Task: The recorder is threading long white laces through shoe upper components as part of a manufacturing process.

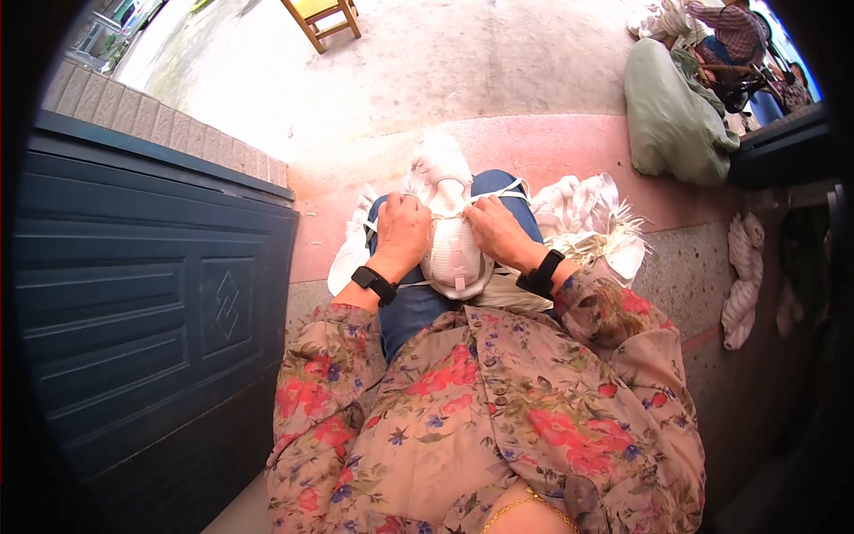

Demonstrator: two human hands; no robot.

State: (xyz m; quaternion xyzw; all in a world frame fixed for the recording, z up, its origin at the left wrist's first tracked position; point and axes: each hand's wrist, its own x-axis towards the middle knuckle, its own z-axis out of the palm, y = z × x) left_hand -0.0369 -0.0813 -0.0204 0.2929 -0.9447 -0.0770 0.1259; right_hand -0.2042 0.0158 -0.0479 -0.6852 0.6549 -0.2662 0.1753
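Note:
A white and pale pink mesh shoe (456,254), perhaps only an upper, lies between my knees, its rounded end toward me. My left hand (403,233) is closed at the left edge of its middle, fingertips pinched on the material. From the other side my right hand (498,230) pinches the right edge at about the same height. Between the fingertips runs a thin, pale, cord-like line, too small to make out fully. Beyond my hands a further white piece (439,163) rises, washed out by glare. A pale strap (509,190) crosses my right knee.
White shoe pieces with loose pale strings (592,222) are heaped by my right knee. A blue panelled door (151,285) stands at left, and a twisted white bundle (743,280) at right. Farther off are a green sack (669,116), a wooden stool (322,20) and seated people (734,36).

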